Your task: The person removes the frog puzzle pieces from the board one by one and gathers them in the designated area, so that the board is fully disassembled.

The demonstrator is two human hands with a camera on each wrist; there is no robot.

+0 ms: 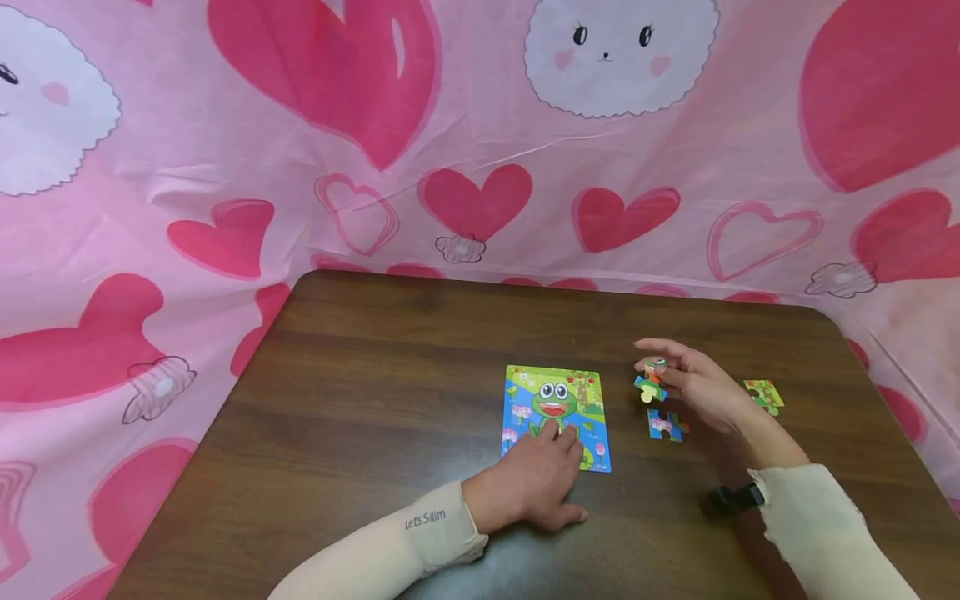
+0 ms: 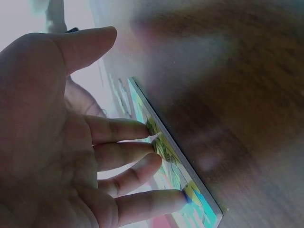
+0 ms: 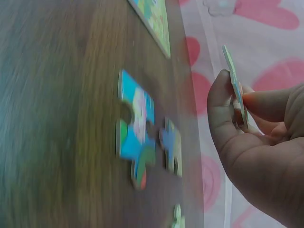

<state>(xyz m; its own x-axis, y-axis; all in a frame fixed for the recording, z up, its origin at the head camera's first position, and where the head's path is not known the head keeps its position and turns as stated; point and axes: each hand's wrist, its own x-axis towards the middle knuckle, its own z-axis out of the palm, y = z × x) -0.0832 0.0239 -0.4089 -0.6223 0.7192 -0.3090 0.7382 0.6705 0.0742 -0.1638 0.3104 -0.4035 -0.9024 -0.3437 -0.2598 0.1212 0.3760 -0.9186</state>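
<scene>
A frog picture board (image 1: 592, 429), green and blue, lies flat on the table. My left hand (image 1: 536, 479) rests its fingertips on the lower part of the board, fingers nearly straight; the left wrist view shows those fingertips (image 2: 178, 197) on its surface. To the right, my right hand (image 1: 708, 387) pinches a jigsaw piece (image 1: 649, 387) between thumb and fingers, raised above the table. Below that piece lies a blue jigsaw piece with pink flowers (image 1: 663, 426), seen larger in the right wrist view. Part of the frog's body is hidden behind my left hand.
Another jigsaw piece, yellow-green (image 1: 765, 393), lies right of my right hand. The right wrist view also shows a blue and pale piece (image 3: 173, 145) beside the flowered one. A pink heart-patterned cloth (image 1: 480, 142) hangs behind the brown wooden table (image 1: 360, 400).
</scene>
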